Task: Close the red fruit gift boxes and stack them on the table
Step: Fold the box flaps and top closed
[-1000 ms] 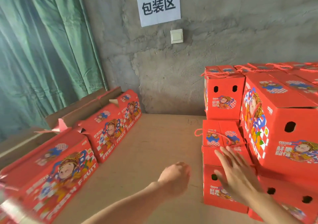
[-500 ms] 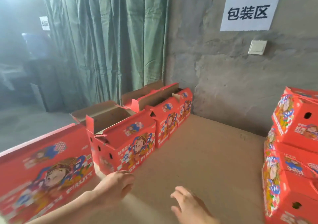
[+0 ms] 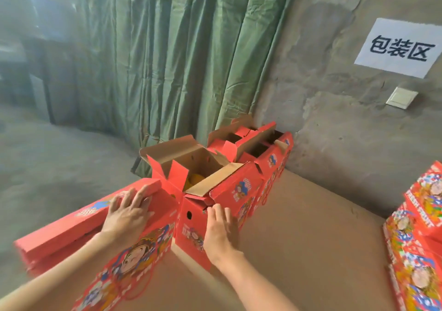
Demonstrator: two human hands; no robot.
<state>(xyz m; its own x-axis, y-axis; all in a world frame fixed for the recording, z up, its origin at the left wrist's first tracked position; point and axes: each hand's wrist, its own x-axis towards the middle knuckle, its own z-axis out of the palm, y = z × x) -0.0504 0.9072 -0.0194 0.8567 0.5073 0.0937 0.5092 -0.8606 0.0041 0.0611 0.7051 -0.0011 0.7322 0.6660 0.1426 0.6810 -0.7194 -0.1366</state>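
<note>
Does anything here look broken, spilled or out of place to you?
Nothing spilled or torn. The open box by the right hand has its flaps splayed up, yellow fruit showing; the boxes behind it gape too. They are simply not closed yet. The stack on the right looks closed.

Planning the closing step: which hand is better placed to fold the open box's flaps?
Probably the right hand: it touches the open box just below its flaps; the left hand lies flat on the nearer box.
</note>
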